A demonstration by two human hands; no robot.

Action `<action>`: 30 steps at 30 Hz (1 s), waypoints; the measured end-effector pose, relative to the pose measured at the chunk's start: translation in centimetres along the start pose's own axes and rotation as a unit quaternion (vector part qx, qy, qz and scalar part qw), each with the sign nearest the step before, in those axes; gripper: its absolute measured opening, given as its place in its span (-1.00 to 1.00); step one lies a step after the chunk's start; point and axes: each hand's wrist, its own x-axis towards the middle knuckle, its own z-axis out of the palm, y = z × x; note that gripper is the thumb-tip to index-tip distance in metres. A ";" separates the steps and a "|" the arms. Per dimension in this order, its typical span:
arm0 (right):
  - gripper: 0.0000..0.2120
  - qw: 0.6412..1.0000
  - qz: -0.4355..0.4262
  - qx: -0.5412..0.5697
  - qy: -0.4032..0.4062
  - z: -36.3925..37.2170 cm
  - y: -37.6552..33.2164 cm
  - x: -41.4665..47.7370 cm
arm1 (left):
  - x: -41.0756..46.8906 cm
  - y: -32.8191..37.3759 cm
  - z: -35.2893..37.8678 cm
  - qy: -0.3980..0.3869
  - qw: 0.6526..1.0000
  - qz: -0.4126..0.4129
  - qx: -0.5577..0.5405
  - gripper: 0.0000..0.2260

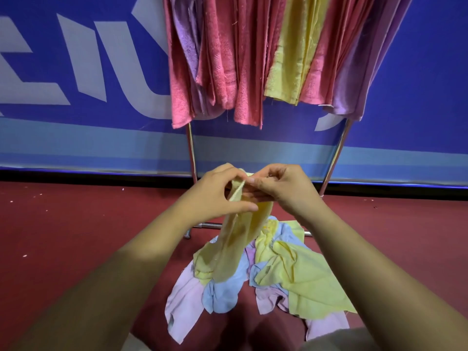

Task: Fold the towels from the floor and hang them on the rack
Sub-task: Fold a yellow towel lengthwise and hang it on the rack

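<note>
behind the hands, rack [191, 150] hung with towels [222, 59]; pile [291, 274] below; left hand [215, 193] and right hand [281, 188] pinch yellow towel [235, 239] up top.

Two hands: left hand [217, 192], right hand [282, 190]. One yellow towel [238, 239] held, centre frame. One rack [191, 150]. Hung towels [228, 59], floor pile [291, 272]: too overlapped to count.

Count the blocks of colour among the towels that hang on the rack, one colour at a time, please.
Pink blocks: 3
Purple blocks: 2
Yellow blocks: 1
Total: 6 blocks
How many single towels each block holds cannot be told.
</note>
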 end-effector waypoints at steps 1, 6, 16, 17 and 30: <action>-0.87 1.000 -0.003 0.003 0.000 0.1 0.0 0.0 | 0.0 0.2 0.2 0.012 1.000 0.015 0.013 -0.64; -0.92 0.999 -0.017 -0.027 0.020 -0.6 0.1 0.3 | 0.2 -0.1 -0.4 0.091 0.995 0.011 0.035 -0.92; -0.77 0.868 0.077 -0.474 -0.125 -3.5 2.9 1.2 | -0.4 -0.8 -3.5 0.052 0.998 -0.016 -0.038 -0.94; -0.74 0.881 0.058 -0.458 -0.099 -3.8 2.8 1.4 | -0.6 -1.1 -3.8 0.054 0.998 -0.027 -0.033 -0.93; -0.91 0.955 -0.062 -0.282 0.064 -3.7 0.1 0.0 | -2.0 -2.4 -5.7 0.133 0.980 -0.138 -0.063 -0.93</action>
